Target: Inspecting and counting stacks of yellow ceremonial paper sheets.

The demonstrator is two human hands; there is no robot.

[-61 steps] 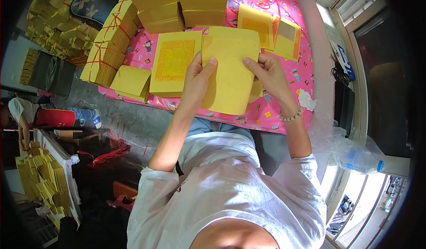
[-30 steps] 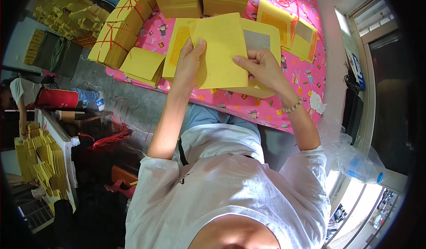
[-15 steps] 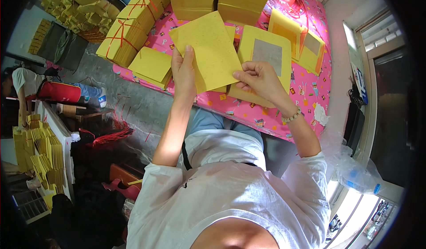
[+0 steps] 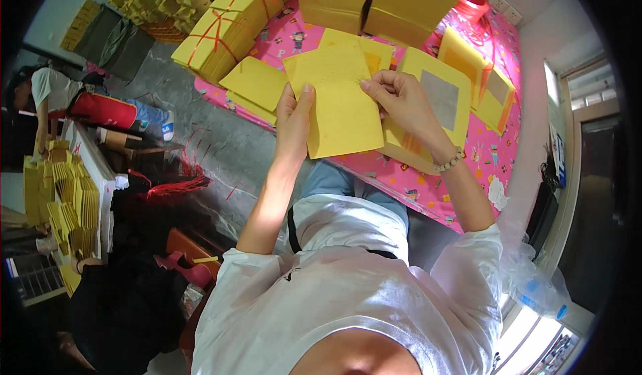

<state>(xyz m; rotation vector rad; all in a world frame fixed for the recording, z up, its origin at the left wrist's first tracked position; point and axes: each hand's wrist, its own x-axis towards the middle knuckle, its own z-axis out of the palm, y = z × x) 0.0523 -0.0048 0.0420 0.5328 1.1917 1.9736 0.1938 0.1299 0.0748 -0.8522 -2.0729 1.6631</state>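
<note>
A sheet of yellow paper (image 4: pixel 338 117), whether single or several layers I cannot tell, is held up over the near edge of the table. My left hand (image 4: pixel 294 124) grips its left side, thumb on the front face. On its right edge, my right hand (image 4: pixel 401 101) pinches with thumb and curled fingers. Behind the sheet lie more yellow papers (image 4: pixel 346 39). To the right rests a yellow stack with a grey rectangle (image 4: pixel 440 99) on top. A low stack of yellow sheets (image 4: pixel 256 84) lies to the left.
The table has a pink patterned cover (image 4: pixel 428 194). Bundles tied with red string (image 4: pixel 217 37) and tall yellow stacks (image 4: pixel 334 7) line its far side, near a red container (image 4: pixel 472 6). At left, a person (image 4: pixel 57 94) and another in black (image 4: pixel 127 315) are beside a table of yellow papers.
The sheet has turned to stand more upright. My right hand has shifted from its lower right corner up to the right edge. The whole view has swung slightly.
</note>
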